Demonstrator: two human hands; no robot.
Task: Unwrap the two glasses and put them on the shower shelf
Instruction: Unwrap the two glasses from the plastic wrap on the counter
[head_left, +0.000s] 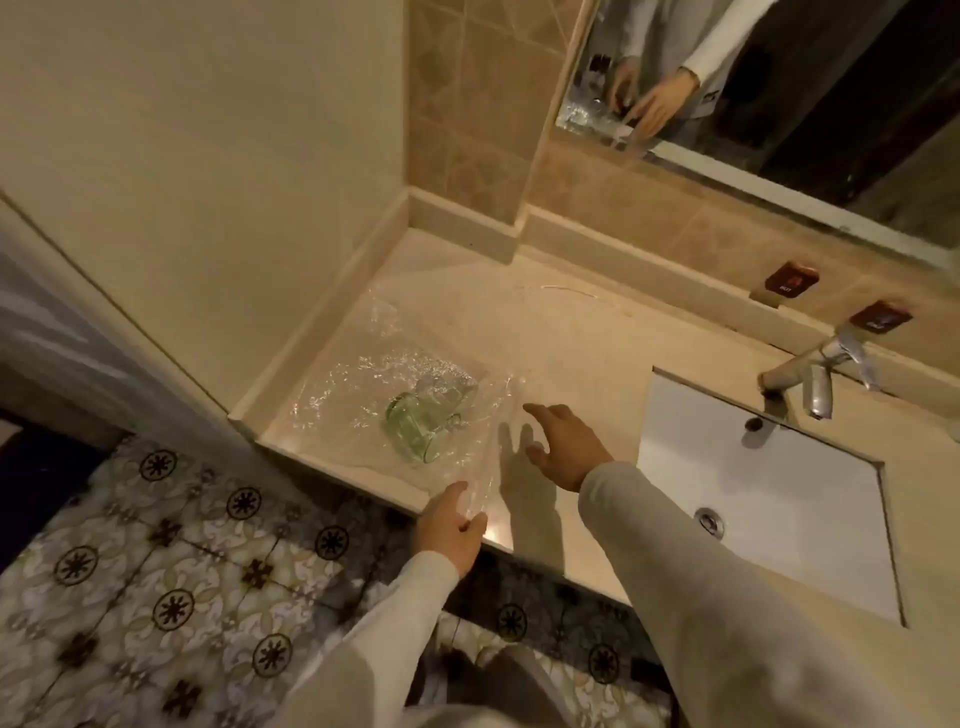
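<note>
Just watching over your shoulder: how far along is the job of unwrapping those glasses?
Early on. Done: the clear plastic wrap looks partly spread open on the counter. In hand: the left hand pinches the wrap's edge; the right hand hovers open beside it. Left: the green glass and a clear one lie on their sides in the plastic; no shelf is visible.

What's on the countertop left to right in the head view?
Crumpled plastic wrap → green glass mug lying on its side → right hand → white sink basin → faucet.
</note>
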